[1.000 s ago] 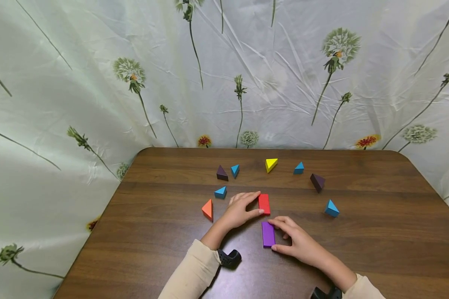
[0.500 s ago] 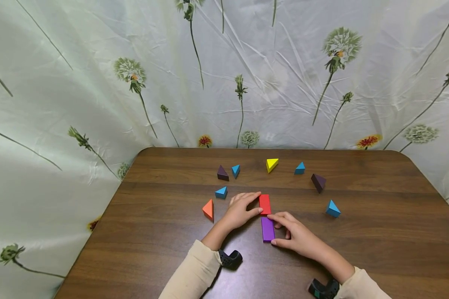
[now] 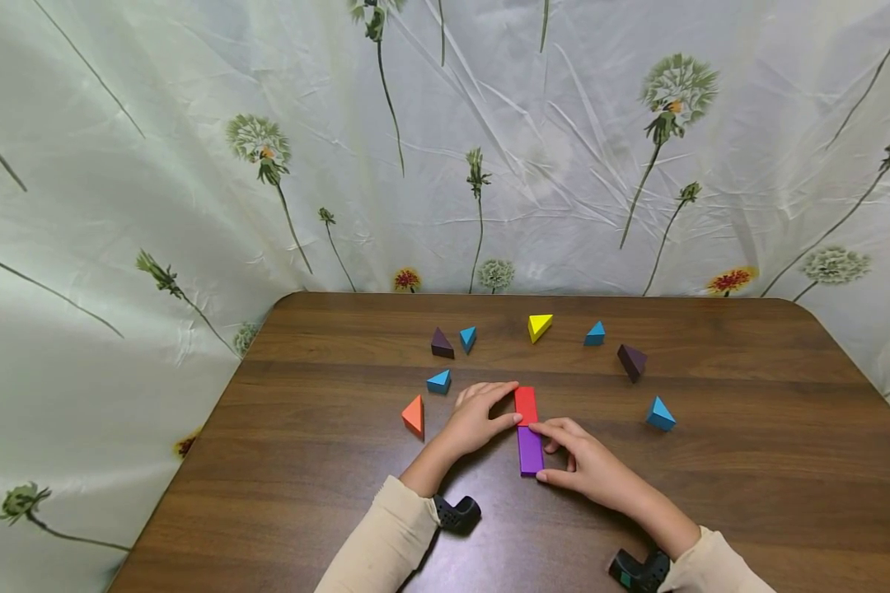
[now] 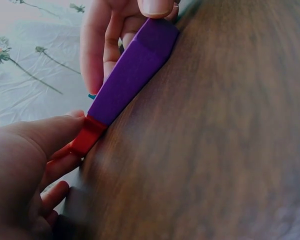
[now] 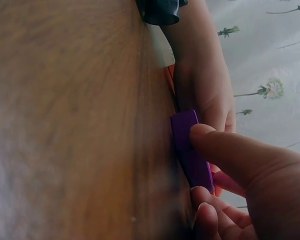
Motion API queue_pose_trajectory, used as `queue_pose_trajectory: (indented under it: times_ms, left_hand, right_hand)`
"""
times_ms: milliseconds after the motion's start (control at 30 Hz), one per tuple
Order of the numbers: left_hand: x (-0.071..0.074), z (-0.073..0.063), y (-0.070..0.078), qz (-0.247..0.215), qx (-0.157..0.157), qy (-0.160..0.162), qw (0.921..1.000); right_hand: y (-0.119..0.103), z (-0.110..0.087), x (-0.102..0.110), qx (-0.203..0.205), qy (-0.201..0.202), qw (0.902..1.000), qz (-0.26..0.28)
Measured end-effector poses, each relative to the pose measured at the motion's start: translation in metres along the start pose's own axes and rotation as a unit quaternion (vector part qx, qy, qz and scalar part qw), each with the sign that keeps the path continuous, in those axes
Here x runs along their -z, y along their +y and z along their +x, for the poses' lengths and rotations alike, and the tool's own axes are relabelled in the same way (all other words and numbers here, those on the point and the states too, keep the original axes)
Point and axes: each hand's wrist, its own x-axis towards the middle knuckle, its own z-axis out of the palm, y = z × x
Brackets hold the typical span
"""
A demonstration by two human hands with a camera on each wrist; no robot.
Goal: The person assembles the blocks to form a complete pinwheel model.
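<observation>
Purple block (image 3: 531,451) lies flat on the bench (image 3: 282,494), its far end touching the near end of the red block (image 3: 526,403). The right hand (image 3: 589,465) is partly open, thumb and fingers spanning the purple block lengthwise and pinching it. The left hand (image 3: 478,420) is curved likewise, with the red block gripped between thumb and fingers.

Left of that hand lie an orange triangular block (image 3: 413,417) and a blue triangular block (image 3: 438,381). Farther back are a dark wedge (image 3: 442,343) and, near the bench's far edge, a yellow triangular block (image 3: 539,327). Behind hangs a flower-printed cloth (image 3: 556,214).
</observation>
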Motion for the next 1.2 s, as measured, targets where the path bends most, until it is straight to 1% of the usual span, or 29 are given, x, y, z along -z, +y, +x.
queue_pose_trajectory:
  times_ms: [133, 433, 567, 733, 867, 1000, 1200]
  left_hand:
    - [0.000, 0.000, -0.001, 0.002, -0.001, 0.000, 1.0000]
    - [0.000, -0.001, -0.001, -0.005, -0.004, 0.005, 1.0000]
    - [-0.001, -0.002, -0.002, -0.021, -0.007, 0.018, 0.9996]
    - [-0.002, -0.004, -0.002, -0.050, -0.011, 0.042, 0.9978]
    - [-0.003, -0.007, -0.001, -0.058, -0.013, 0.054, 0.9968]
    - [-0.004, -0.012, 0.001, -0.046, -0.021, 0.058, 0.9970]
    - [-0.006, -0.019, 0.004, 0.006, -0.057, 0.060, 0.9966]
  right_hand:
    - [0.001, 0.000, -0.001, 0.008, 0.004, 1.0000, -0.001]
    - [-0.001, 0.000, 0.000, 0.002, 0.005, 1.0000, 0.000]
    - [0.000, 0.000, 0.000, -0.002, 0.006, 1.0000, -0.003]
    - [0.001, 0.001, 0.000, 0.005, 0.014, 0.9998, -0.010]
    - [0.003, 0.002, 0.000, 0.007, 0.016, 0.9997, -0.016]
    - [0.003, 0.002, 0.000, 0.002, 0.012, 0.9998, -0.014]
    - [0.002, 0.001, 0.000, 0.000, 0.011, 0.9998, -0.018]
